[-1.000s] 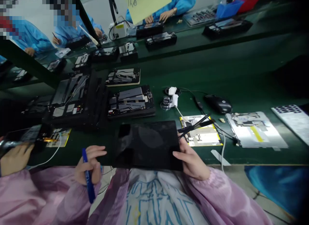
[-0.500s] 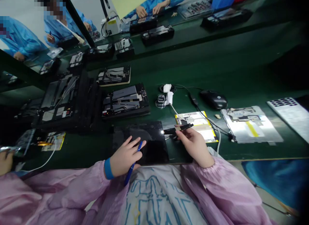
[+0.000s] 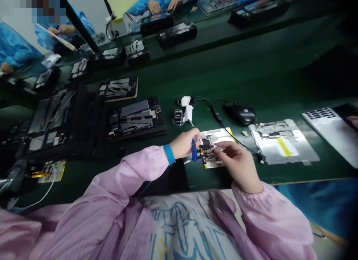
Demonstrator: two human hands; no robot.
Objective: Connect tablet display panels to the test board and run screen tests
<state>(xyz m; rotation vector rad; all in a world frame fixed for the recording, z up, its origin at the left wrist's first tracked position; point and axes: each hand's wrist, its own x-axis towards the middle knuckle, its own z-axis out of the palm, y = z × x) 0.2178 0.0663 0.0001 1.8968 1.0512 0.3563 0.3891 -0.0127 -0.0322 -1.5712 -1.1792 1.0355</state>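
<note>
My left hand (image 3: 185, 143), with a blue band at its wrist, is closed around a blue pen-like tool (image 3: 194, 150) at the left edge of a yellow-edged battery pack (image 3: 216, 135). Over the pack's right part, my right hand (image 3: 237, 159) pinches at a small piece that I cannot make out. White and black cables run across the pack. A dark flat screen panel (image 3: 176, 176) lies at the table's front edge, partly under my left sleeve.
Opened tablets (image 3: 137, 118) and a dark stack (image 3: 53, 122) stand at the left. A black mouse (image 3: 239, 113), a silver metal plate (image 3: 302, 150) and a white sheet (image 3: 335, 133) lie at the right. People in blue work across the table.
My left hand has moved from the dark panel to the battery pack with the blue tool. The dark strip my right hand held has left the panel's edge. The view has shifted slightly.
</note>
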